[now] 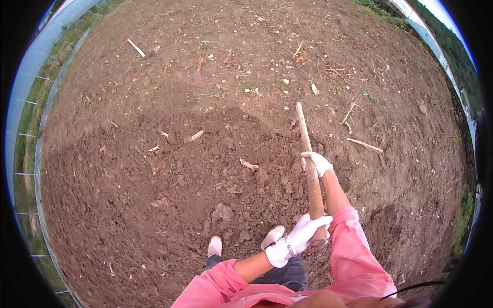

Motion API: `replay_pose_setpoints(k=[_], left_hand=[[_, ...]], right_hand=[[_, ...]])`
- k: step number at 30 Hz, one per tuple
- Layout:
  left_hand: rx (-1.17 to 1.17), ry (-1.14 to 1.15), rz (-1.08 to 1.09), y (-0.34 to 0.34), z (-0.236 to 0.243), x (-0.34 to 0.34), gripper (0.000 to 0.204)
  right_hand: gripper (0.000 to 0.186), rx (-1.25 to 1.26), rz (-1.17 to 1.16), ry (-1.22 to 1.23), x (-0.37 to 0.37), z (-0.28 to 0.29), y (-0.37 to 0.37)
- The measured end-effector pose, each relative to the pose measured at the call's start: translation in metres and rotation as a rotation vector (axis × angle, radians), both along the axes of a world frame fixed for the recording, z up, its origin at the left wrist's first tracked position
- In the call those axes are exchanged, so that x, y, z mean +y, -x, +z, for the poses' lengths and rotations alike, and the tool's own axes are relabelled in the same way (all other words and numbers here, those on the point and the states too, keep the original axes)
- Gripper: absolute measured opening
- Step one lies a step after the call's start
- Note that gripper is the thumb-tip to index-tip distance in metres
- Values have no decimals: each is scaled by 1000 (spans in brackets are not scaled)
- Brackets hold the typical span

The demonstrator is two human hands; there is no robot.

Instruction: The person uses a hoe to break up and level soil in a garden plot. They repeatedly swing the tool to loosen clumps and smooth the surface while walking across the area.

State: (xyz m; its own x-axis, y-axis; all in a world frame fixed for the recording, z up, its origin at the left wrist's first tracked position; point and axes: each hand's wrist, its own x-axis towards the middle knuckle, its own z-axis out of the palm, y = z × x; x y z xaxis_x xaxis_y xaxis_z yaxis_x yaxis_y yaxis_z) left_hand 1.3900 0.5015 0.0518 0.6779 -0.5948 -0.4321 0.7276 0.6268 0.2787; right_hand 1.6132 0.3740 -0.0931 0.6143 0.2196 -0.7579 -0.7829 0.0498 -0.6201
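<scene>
A long, pale wooden handle (305,134) runs away from my body over the soil, its far end narrowing by foreshortening. No tool head shows, so I cannot tell what kind of tool it is. My left hand (308,229), in a white glove, is wrapped round the thick near end. Farther up the wood, my right hand (318,163), also white-gloved, grips it with fingers closed. Both forearms come out of pushed-up pink sleeves. Loose, clumpy brown soil (215,179) lies to the left of the handle.
Cut stalk stubs (248,165) poke from the broken soil. Dry stalks (365,145) lie on the smoother ground to the right. My white shoes (215,246) stand on the clods. A pale, ribbed structure (38,154) borders the field at left.
</scene>
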Motion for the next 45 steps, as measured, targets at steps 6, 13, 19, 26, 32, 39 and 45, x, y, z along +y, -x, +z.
replay_pose_setpoints(k=[6, 13, 19, 26, 32, 39, 45], left_hand=[[121, -14, 53, 37, -36, 24, 23], [-3, -511, -157, 221, -118, 91, 32], [-211, -1087, -276, 373, -119, 201, 49], [28, -1363, -914, 473, -140, 227, 64], [-226, -1411, -775, 454, -166, 228, 41], [-501, -1503, -331, 227, -199, 187, 37], [-542, -1339, -38, 43, -143, 106, 40]], right_hand=[[14, -64, -78, -132, 16, -59, 7], [13, 149, -409, -341, 66, -109, 175], [12, 308, -557, -336, 147, -90, 343], [13, 537, -491, -90, 133, -207, 424], [5, 299, -527, 1, 143, -129, 373], [14, -424, -480, 1, 142, 50, 152], [16, -800, -325, 250, 135, 86, 74]])
